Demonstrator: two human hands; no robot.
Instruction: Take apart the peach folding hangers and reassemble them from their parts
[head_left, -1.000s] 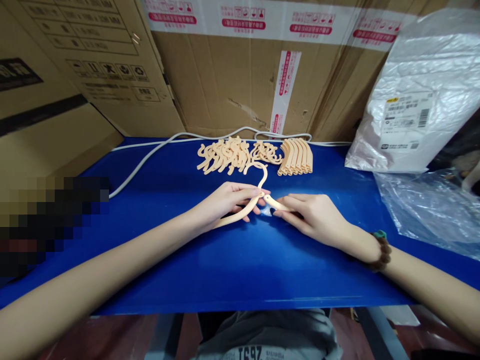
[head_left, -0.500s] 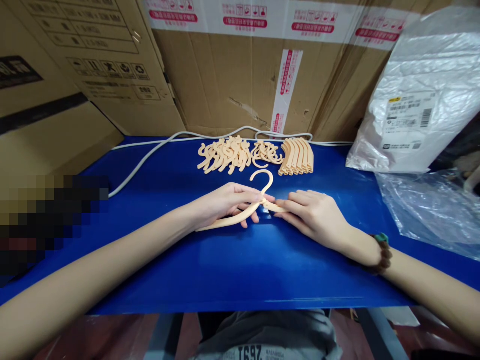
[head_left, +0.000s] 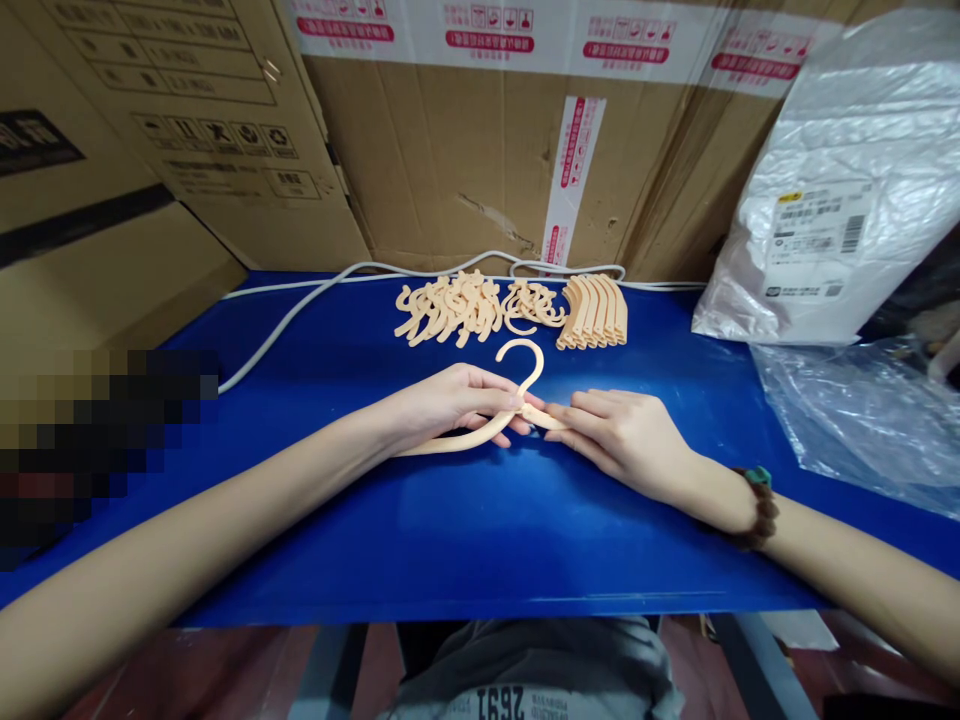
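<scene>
Hands (head_left: 634,437) gripping hanger pieces (head_left: 480,436), cardboard boxes (head_left: 450,160), white bag (head_left: 832,180), contents hidden

A hand could pass over the near stretch of the blue table (head_left: 480,550), between the forearms (head_left: 247,522). Beyond, the hanger (head_left: 476,437), loose heap (head_left: 454,308) and neat stack (head_left: 594,312) block the way, cardboard (head_left: 450,170) behind, a white package (head_left: 832,170) rightward.

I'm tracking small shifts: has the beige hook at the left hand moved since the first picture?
Yes: the beige hook sits lower in view, now clear of the small-parts pile behind, which it overlapped then.
</scene>
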